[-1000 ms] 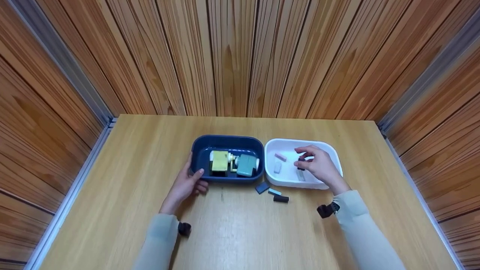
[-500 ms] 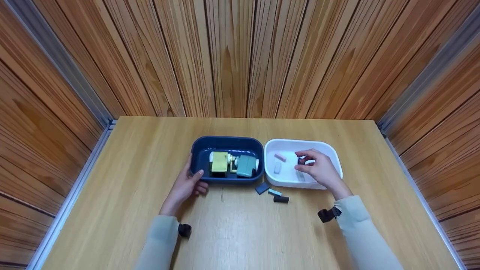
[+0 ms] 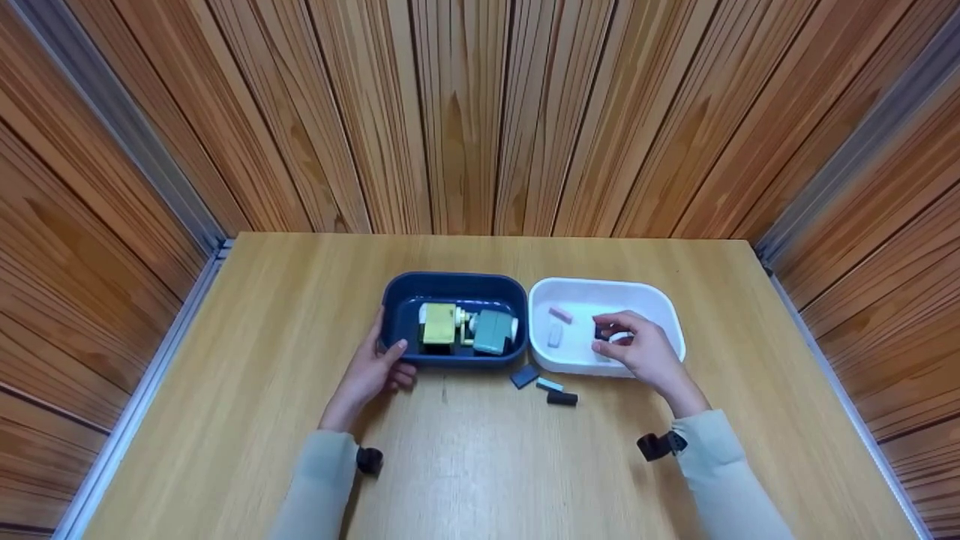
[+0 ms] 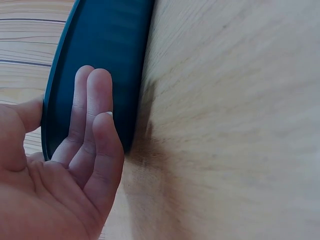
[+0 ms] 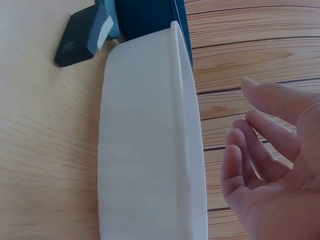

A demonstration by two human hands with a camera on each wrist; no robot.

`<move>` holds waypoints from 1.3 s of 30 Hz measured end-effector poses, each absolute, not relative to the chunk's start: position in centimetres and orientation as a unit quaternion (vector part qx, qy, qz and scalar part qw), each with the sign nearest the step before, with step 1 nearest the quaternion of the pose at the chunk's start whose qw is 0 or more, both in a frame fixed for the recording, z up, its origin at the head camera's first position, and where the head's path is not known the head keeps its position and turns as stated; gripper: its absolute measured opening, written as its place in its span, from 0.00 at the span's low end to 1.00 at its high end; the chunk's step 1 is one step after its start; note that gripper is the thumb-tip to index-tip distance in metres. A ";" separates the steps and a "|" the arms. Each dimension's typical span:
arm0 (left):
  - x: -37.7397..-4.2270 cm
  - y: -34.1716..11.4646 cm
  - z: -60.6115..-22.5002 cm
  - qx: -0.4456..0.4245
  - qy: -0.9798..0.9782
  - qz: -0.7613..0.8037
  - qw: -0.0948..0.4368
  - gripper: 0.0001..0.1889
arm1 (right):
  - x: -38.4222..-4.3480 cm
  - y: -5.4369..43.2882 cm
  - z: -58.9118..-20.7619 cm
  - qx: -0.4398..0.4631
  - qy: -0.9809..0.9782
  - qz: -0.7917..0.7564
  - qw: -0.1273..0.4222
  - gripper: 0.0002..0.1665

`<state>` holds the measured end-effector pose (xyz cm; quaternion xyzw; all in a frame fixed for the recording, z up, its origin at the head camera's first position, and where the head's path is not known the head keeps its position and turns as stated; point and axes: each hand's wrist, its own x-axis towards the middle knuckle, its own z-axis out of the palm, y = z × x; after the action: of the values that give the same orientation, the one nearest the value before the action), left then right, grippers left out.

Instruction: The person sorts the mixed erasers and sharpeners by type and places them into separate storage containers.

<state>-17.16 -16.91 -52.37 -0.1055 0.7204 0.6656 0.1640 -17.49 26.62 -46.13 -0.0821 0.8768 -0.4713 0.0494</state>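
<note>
At the left end of a dark blue tub [image 3: 454, 361], my left hand [image 3: 373, 371] grips the rim, thumb over it. In the left wrist view the fingers [image 4: 100, 92] lie against the tub's outer wall. Inside sit a yellow boxy thing [image 3: 439, 324] and a teal one [image 3: 491, 332], like hand-crank pencil sharpeners. My right hand [image 3: 641, 346] is over the white tub [image 3: 544, 358]. Its thumb and fingers stand apart with nothing between them in the right wrist view. A small dark block [image 3: 601, 332] shows in that gap from the head view, partly hidden.
A pink stick [image 3: 560, 315] and a whitish block [image 3: 555, 335] lie in the white tub. In front of the tubs are a dark blue eraser-like block [image 3: 524, 376], a light blue strip [image 3: 550, 384] and a black block [image 3: 562, 399]. The two tubs stand side by side.
My right hand has moved slightly down the view, toward the near side of the white tub, and now covers a grey piece there. The left hand has kept its hold.
</note>
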 end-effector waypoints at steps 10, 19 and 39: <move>-17.0 -16.8 -52.4 -0.108 0.720 0.667 0.160 0.38 | -15.7 26.8 -46.7 -0.092 0.873 -0.478 0.028 0.24; -17.1 -16.8 -52.3 -0.104 0.715 0.671 0.163 0.38 | -14.2 27.2 -48.0 -0.091 0.865 -0.492 0.028 0.25; -17.0 -16.9 -52.3 -0.096 0.716 0.673 0.157 0.38 | -11.8 26.3 -49.8 -0.107 0.849 -0.515 0.059 0.22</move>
<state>-16.97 -16.95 -52.31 -0.0959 0.7163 0.6730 0.1575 -11.78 26.34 -49.83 -0.1069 0.8486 -0.5148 0.0586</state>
